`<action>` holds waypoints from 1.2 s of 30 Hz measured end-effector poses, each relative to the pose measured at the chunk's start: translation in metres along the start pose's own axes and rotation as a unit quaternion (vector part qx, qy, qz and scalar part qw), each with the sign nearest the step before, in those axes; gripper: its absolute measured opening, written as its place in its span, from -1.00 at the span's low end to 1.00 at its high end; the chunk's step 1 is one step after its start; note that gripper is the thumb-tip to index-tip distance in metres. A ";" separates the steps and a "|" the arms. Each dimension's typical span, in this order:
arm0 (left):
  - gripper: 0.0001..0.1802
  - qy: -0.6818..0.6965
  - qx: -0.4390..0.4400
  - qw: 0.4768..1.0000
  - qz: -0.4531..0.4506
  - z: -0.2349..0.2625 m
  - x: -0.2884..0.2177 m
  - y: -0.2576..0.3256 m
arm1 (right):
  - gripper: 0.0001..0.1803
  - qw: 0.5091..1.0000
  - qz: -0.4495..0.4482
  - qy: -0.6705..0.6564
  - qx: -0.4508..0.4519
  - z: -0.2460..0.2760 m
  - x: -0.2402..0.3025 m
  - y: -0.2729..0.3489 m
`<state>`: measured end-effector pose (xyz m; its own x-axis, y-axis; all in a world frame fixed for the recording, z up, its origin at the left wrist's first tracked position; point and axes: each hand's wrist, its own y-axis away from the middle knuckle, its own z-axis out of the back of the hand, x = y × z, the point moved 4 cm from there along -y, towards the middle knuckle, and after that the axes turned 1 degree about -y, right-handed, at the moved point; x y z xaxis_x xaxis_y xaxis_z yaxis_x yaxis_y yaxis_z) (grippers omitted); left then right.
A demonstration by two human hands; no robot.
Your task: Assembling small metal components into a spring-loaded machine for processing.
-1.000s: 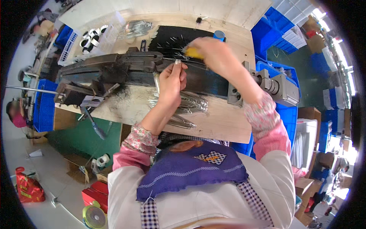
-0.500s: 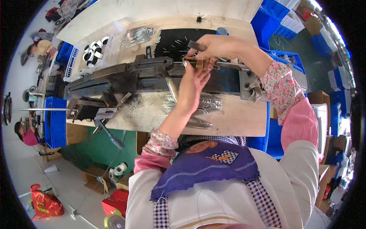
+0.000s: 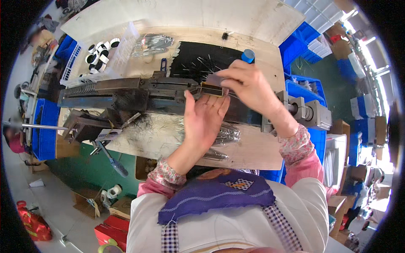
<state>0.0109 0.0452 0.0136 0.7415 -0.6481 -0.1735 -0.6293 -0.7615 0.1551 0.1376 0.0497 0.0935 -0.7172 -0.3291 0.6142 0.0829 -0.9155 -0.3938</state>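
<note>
My left hand (image 3: 202,122) lies palm up at the front of a long dark metal bench machine (image 3: 168,92). Its thumb stands apart and its stretched fingertips touch the lower edge of a small yellow-edged dark block (image 3: 212,89). Above and right of the block, my right hand (image 3: 251,86) is closed with thumb and forefinger on a flat grey piece (image 3: 214,79), blurred by motion. Thin wires show near its fingers. Behind the hands, a black cloth (image 3: 190,55) carries several thin brush-like wires with dark bristles (image 3: 204,64).
A clear plastic basket (image 3: 122,52) of black-and-white rolls stands at the back left. Bundles of shiny wire pieces lie behind (image 3: 157,42) and in front (image 3: 228,135) of the machine. A blue-capped container (image 3: 248,56) stands at the back right. Blue bins (image 3: 306,90) flank the table.
The view has shifted. My left thumb has come away from the block and the fingers have straightened. My right hand has lowered the grey piece toward the block.
</note>
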 end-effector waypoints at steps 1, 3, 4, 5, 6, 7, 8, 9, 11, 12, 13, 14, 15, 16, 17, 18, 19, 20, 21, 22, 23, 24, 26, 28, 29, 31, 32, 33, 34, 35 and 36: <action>-0.22 -0.031 0.014 0.999 -0.003 0.001 -0.004 0.003 | -0.81 1.000 -0.014 0.013 0.025 0.004 -0.007 0.000; -0.26 -0.048 0.041 0.998 -0.006 0.004 -0.006 0.003 | -0.81 0.998 -0.027 0.028 0.054 0.004 -0.012 0.001; -0.26 -0.043 0.040 0.998 -0.008 0.004 -0.005 0.003 | -0.82 0.997 0.007 0.053 0.048 0.000 -0.009 0.002; -0.25 -0.047 0.021 0.999 -0.019 0.003 -0.005 0.003 | -0.83 0.995 0.041 0.077 0.041 -0.002 -0.005 0.003; -0.24 -0.052 0.001 0.998 -0.029 0.000 -0.006 0.004 | -0.83 0.995 0.041 0.076 0.045 -0.005 -0.003 0.002; -0.24 -0.050 -0.001 0.998 -0.030 -0.002 -0.007 0.004 | -0.83 0.993 0.061 0.093 0.045 -0.007 0.000 -0.001; -0.25 -0.056 0.000 0.998 -0.028 -0.005 -0.008 0.005 | -0.83 0.990 0.080 0.110 0.044 -0.006 0.004 -0.001; -0.26 -0.065 0.001 0.998 -0.028 -0.006 -0.010 0.004 | -0.83 0.989 0.082 0.115 0.048 -0.004 0.006 -0.002; -0.26 -0.072 -0.001 0.997 -0.028 -0.007 -0.011 0.005 | -0.82 0.989 0.084 0.116 0.046 -0.002 0.004 0.002; -0.26 -0.077 0.000 0.997 -0.027 -0.008 -0.010 0.004 | -0.82 0.988 0.085 0.121 0.043 0.000 0.003 0.004; -0.26 -0.081 0.000 0.996 -0.028 -0.008 -0.010 0.004 | -0.82 0.987 0.093 0.128 0.041 0.001 0.005 0.005; -0.27 -0.080 0.006 0.997 -0.022 -0.007 -0.009 0.003 | -0.82 0.987 0.094 0.126 0.038 0.001 0.003 0.006; -0.28 -0.080 0.011 0.997 -0.013 -0.007 -0.009 0.003 | -0.81 0.985 0.104 0.138 0.027 0.001 0.000 0.006; -0.28 -0.085 0.012 0.996 -0.011 -0.008 -0.008 0.003 | -0.81 0.982 0.114 0.151 0.016 0.002 0.000 0.007; -0.28 -0.069 0.022 0.997 -0.009 -0.010 -0.007 0.003 | -0.81 0.982 0.112 0.149 0.011 0.004 0.005 0.008; -0.28 -0.051 0.031 0.998 -0.013 -0.010 -0.009 0.001 | -0.80 0.983 0.125 0.138 0.007 0.005 0.015 0.005; -0.28 -0.053 0.033 0.998 -0.013 -0.002 -0.012 -0.004 | -0.79 0.982 0.137 0.129 0.004 0.007 0.023 0.006; -0.28 0.007 0.142 0.990 0.022 0.005 -0.014 -0.010 | -0.81 0.972 0.187 0.138 -0.016 0.003 0.036 0.010; -0.28 0.070 0.244 0.966 0.058 0.008 -0.011 -0.006 | -0.83 0.965 0.193 0.177 -0.005 -0.006 0.033 0.012; -0.28 0.071 0.239 0.966 0.069 -0.003 -0.009 0.000 | -0.84 0.957 0.191 0.219 0.005 -0.014 0.026 0.013; -0.30 0.001 0.137 0.990 0.034 -0.010 -0.008 0.004 | -0.84 0.972 0.146 0.183 -0.030 -0.009 0.019 0.011; -0.31 -0.070 0.035 0.997 -0.009 -0.011 -0.011 0.006 | -0.84 0.982 0.107 0.144 -0.064 -0.002 0.014 0.006; -0.32 -0.060 0.014 0.998 -0.033 -0.002 -0.014 0.008 | -0.81 0.994 0.031 0.096 -0.050 0.009 0.024 0.008; -0.31 -0.018 0.038 0.998 -0.047 0.003 -0.018 0.004 | -0.82 0.976 0.050 0.210 -0.008 0.004 0.031 0.013; -0.31 -0.016 0.036 0.998 -0.045 0.003 -0.019 0.005 | -0.82 0.973 0.054 0.225 0.023 -0.003 0.035 0.016; -0.33 -0.089 -0.006 0.994 -0.063 0.001 -0.019 0.009 | -0.81 0.964 0.061 0.254 0.045 -0.014 0.038 0.018; -0.33 -0.087 -0.008 0.994 -0.059 0.000 -0.019 0.008 | -0.79 0.954 0.072 0.282 0.065 -0.018 0.039 0.020; -0.33 -0.082 -0.006 0.995 -0.048 0.000 -0.020 0.009 | -0.78 0.951 0.086 0.288 0.068 -0.018 0.043 0.020; -0.34 -0.077 -0.005 0.996 -0.035 0.000 -0.020 0.009 | -0.78 0.952 0.082 0.286 0.071 -0.019 0.044 0.020; -0.34 -0.076 -0.009 0.997 -0.031 -0.002 -0.021 0.010 | -0.79 0.948 0.086 0.294 0.087 -0.021 0.044 0.020; -0.39 -0.083 -0.020 0.996 -0.021 -0.003 -0.019 0.011 | -0.81 0.944 0.087 0.301 0.102 -0.022 0.043 0.022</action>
<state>-0.0096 0.0495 0.0212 0.7167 -0.6101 -0.3379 -0.5863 -0.7894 0.1818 0.0935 0.0200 0.0962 -0.9383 -0.3448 0.0284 0.3243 -0.9052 -0.2747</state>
